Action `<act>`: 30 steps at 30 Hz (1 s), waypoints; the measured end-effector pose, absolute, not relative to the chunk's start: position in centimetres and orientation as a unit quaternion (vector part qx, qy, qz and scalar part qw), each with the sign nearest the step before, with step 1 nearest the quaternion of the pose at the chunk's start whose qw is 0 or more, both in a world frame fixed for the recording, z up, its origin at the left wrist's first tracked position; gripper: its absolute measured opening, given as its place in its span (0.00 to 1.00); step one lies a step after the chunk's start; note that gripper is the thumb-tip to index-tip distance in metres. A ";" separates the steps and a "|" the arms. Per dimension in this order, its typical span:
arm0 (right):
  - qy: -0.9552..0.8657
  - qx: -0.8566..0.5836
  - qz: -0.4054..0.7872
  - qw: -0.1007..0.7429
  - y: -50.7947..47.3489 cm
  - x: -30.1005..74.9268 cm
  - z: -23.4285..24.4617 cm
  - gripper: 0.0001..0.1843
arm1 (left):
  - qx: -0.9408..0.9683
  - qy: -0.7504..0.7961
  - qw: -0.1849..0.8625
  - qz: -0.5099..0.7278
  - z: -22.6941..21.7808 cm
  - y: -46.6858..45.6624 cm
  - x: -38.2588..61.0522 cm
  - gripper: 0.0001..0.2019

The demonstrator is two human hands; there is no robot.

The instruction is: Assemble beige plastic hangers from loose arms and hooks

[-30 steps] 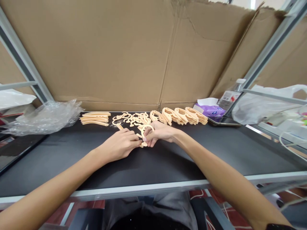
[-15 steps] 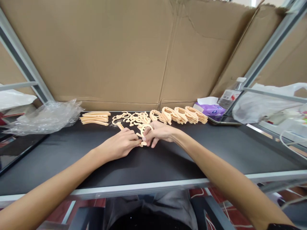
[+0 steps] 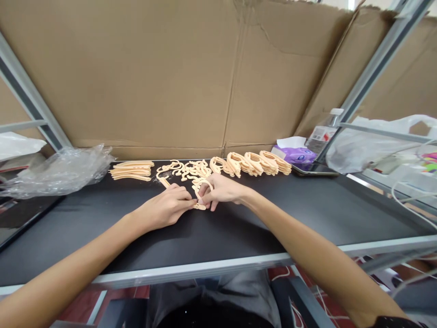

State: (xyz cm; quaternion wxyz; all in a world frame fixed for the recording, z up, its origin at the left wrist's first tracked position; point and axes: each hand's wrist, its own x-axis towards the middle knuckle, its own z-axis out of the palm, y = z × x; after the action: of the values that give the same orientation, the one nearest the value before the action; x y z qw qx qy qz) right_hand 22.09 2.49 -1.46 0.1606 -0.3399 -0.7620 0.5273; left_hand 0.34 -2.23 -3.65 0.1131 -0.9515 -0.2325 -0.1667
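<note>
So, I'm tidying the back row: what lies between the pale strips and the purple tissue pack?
Head view: loose curved pieces, then stacked ring-shaped pieces, left to right.

A small workshop-type bench station is indicated. A flat black worktop with a grey metal edge [image 3: 246, 232] is set between sloping grey metal posts [image 3: 378, 69] and is backed by a tall brown cardboard sheet [image 3: 153, 82]. Pale tan ring-shaped pieces [image 3: 250, 166] are stacked in a row; thin pale tan strips [image 3: 131, 171] are piled separately. The type of building cannot be determined
</note>
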 end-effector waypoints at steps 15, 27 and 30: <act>-0.703 -0.341 0.602 0.164 3.3 22.5 -1.5 0.08 | -0.952 -0.230 0.088 -0.181 -3.8 -2.2 0.4 0.13; -0.658 -0.356 0.647 0.148 3.3 22.3 -2.3 0.11 | -0.956 -0.222 0.078 -0.176 -3.8 -2.1 0.4 0.14; -0.665 -0.364 0.638 0.140 3.2 22.1 -2.3 0.11 | -0.956 -0.223 0.075 -0.178 -3.8 -2.2 0.4 0.14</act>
State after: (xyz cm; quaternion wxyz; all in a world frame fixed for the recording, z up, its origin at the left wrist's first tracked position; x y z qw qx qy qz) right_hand 22.14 3.24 -2.26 0.1400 -0.3637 -0.6645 0.6376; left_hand 0.40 -2.16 -3.76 0.0748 -0.9557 -0.2225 -0.1776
